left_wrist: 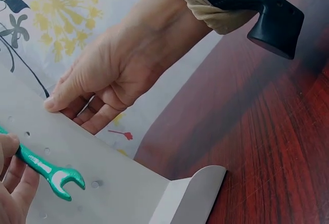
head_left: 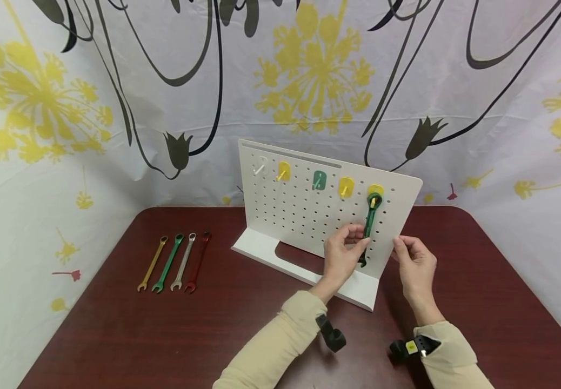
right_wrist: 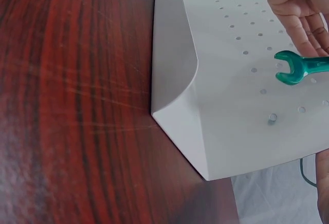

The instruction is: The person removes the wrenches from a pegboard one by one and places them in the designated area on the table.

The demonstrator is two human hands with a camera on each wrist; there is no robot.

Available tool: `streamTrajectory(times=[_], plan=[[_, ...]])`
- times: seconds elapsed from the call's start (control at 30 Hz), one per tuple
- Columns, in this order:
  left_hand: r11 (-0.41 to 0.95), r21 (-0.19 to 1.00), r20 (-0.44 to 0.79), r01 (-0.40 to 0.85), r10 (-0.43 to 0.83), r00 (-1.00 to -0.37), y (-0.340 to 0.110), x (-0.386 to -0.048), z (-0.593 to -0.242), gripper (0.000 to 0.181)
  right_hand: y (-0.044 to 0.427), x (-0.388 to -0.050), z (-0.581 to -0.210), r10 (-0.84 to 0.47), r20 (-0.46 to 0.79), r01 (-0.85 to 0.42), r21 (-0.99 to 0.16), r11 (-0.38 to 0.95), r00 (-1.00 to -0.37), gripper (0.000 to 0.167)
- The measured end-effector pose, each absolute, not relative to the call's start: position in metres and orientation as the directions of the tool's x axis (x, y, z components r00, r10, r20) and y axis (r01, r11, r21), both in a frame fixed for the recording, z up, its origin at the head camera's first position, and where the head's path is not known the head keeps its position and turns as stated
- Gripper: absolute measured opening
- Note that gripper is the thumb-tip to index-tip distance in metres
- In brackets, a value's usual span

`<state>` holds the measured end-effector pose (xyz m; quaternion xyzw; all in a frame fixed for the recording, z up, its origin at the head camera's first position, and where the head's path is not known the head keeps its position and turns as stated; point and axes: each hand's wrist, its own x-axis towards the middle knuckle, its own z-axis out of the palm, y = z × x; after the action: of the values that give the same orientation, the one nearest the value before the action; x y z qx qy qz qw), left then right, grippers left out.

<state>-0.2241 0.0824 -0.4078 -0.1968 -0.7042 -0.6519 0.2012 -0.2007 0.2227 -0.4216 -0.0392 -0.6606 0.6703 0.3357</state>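
A dark green combination wrench [head_left: 369,221] stands upright against the white pegboard [head_left: 290,210], its ring end around the rightmost yellow hook [head_left: 375,189]. My left hand [head_left: 342,251] pinches its shaft between thumb and fingers. In the left wrist view the wrench's open jaw end [left_wrist: 66,182] points down past the fingertips, in front of the board. With thumb and fingers, my right hand [head_left: 415,265] holds the board's right edge; the left wrist view shows this right hand [left_wrist: 110,75] too. In the right wrist view, the left hand [right_wrist: 303,16] is beside the wrench [right_wrist: 300,67].
Left of the board, a gold wrench [head_left: 153,263], a green wrench [head_left: 168,263], a silver wrench [head_left: 184,262] and a red wrench [head_left: 198,263] lie in a row on the dark red table [head_left: 115,329]. Further hooks on the board include a teal one [head_left: 319,180] and a white one [head_left: 261,166].
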Motion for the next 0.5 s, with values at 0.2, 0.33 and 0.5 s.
streamTrajectory(times=[0.2, 0.33, 0.5], plan=[[0.029, 0.867, 0.495, 0.497, 0.060, -0.867, 0.076, -0.220, -0.406, 0.015, 0.222, -0.201, -0.421, 0.499, 0.389, -0.410, -0.909, 0.073, -0.774, 0.004], [0.015, 0.883, 0.467, 0.470, 0.087, -0.880, 0.072, -0.218, -0.406, 0.017, 0.222, -0.200, -0.421, 0.492, 0.390, -0.419, -0.906, 0.055, -0.779, 0.003], [0.002, 0.899, 0.435, 0.438, 0.120, -0.893, 0.067, -0.214, -0.406, 0.019, 0.222, -0.200, -0.421, 0.494, 0.389, -0.410, -0.909, 0.070, -0.778, 0.004]])
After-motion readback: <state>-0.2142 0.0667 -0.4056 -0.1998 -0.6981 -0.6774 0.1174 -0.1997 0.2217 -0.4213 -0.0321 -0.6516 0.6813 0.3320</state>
